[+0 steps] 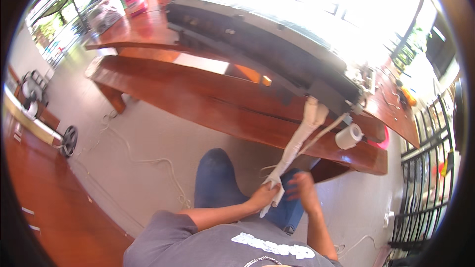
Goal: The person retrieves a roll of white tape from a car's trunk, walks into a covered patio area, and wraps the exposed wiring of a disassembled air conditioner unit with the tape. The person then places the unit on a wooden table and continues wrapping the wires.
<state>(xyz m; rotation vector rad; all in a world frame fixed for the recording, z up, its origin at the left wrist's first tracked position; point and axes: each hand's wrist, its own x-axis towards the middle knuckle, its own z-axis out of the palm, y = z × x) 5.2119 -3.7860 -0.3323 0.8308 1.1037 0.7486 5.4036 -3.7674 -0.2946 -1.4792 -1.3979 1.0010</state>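
My left hand (263,197) is closed around the lower end of a white-wrapped pipe bundle (292,151), above my lap. Loose white ends of the wrap stick out below and beside that hand. The bundle slants up to the right end of a long dark unit (262,44), which looks like the back of an air conditioner's indoor unit. A thin pale cable (324,131) runs beside the bundle. Just right of the bundle, my right hand (306,193) is raised, somewhat blurred, its fingers loosely bent and apart with nothing visible in them. A white tape roll (349,136) sits by the bench's right end.
The unit lies over a reddish wooden table (148,23), with a wooden bench (188,89) before it. A pale cord (148,160) trails across the floor at left. Cables and a yellow-orange tool (408,96) lie on the table's right side. Black railing (425,168) stands at right.
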